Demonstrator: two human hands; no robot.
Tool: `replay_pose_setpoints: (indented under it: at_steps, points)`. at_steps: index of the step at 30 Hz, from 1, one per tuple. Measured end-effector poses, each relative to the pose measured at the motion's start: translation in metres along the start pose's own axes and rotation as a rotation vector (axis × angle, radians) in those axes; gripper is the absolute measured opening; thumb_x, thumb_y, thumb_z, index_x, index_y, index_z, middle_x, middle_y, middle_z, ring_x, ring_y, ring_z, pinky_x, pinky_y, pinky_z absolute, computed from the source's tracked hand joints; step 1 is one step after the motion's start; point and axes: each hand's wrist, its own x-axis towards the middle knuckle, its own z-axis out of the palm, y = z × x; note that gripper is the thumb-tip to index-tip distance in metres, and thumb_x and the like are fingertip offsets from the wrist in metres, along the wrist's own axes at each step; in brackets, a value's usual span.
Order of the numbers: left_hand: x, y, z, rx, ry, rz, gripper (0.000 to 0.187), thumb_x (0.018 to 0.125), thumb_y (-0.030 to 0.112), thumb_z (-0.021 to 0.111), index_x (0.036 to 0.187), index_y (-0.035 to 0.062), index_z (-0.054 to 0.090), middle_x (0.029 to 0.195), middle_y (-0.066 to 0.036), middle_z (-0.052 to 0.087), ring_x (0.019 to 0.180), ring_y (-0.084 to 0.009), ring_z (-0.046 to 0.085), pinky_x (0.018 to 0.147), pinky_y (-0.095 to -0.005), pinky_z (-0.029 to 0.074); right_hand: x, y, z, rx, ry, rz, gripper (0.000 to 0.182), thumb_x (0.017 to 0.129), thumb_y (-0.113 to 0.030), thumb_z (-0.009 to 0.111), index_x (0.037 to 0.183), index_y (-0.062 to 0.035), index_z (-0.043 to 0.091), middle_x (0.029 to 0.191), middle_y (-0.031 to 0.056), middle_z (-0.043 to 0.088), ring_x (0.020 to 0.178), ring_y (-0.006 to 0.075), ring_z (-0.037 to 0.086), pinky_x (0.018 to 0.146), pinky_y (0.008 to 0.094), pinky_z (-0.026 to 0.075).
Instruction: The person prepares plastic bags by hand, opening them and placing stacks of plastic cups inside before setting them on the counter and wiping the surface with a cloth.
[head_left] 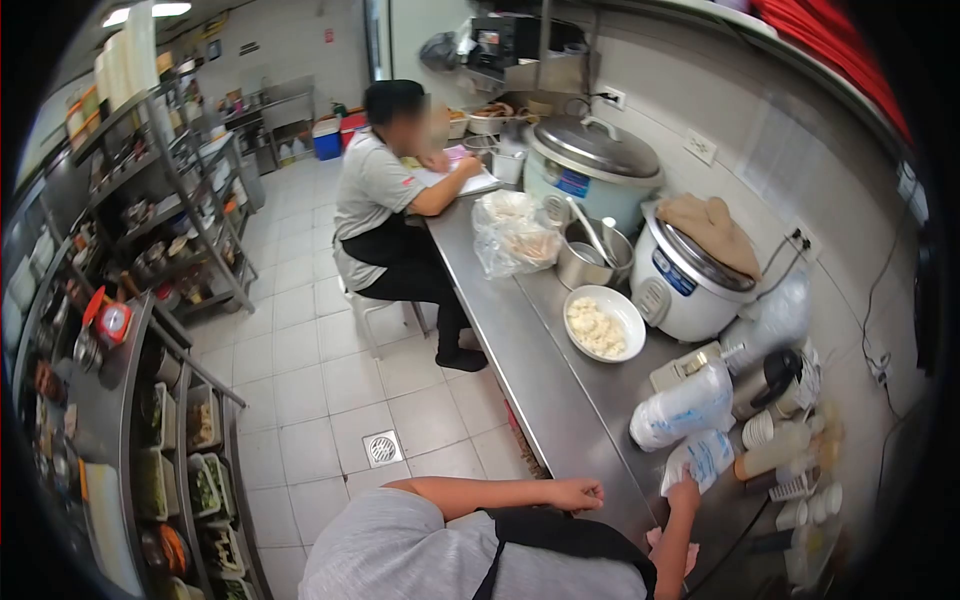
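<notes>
My left hand (578,494) is a closed fist with nothing in it, resting on the front edge of the steel counter (545,380). Over the counter, my right hand (686,492) grips the lower end of a white and blue plastic packet (705,455). Just above the packet lies a sleeve of stacked white cups (685,405) on its side. A white bowl (603,322) of pale chopped food sits farther along the counter.
A white rice cooker (690,270), a larger blue one (590,165), a steel pot (592,255) and a filled plastic bag (510,235) crowd the counter. Another person (385,210) sits writing at its far end. Shelves of tubs (180,440) line the left; a floor drain (383,448) lies between.
</notes>
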Motion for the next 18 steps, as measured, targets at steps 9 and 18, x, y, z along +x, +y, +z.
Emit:
replay_pose_setpoints:
  at_steps: [9,18]
  points:
    - [-0.002,0.030,0.023,0.277,-0.079,-0.176,0.028,0.081,0.021,0.053,0.101,0.0033,0.046,0.072,0.000,0.047,0.066,-0.0065,0.043,0.058,-0.0207,0.037,-0.022,0.004,0.014,0.173,0.398,-0.060,0.015,0.076,-0.024,0.050,0.075,-0.0092,0.055,0.080,0.0115,0.053,0.068,0.0317,0.055,0.059,0.0406,0.045]
    - [0.053,0.017,0.031,0.096,-0.079,-0.028,0.027,0.083,0.021,0.049,0.103,0.0030,0.045,0.076,0.001,0.048,0.065,-0.0052,0.043,0.058,-0.0197,0.038,-0.073,-0.015,-0.022,0.531,0.662,-0.304,0.006,0.067,-0.016,0.060,0.071,-0.0108,0.061,0.074,0.0095,0.050,0.061,0.0288,0.052,0.054,0.0365,0.042]
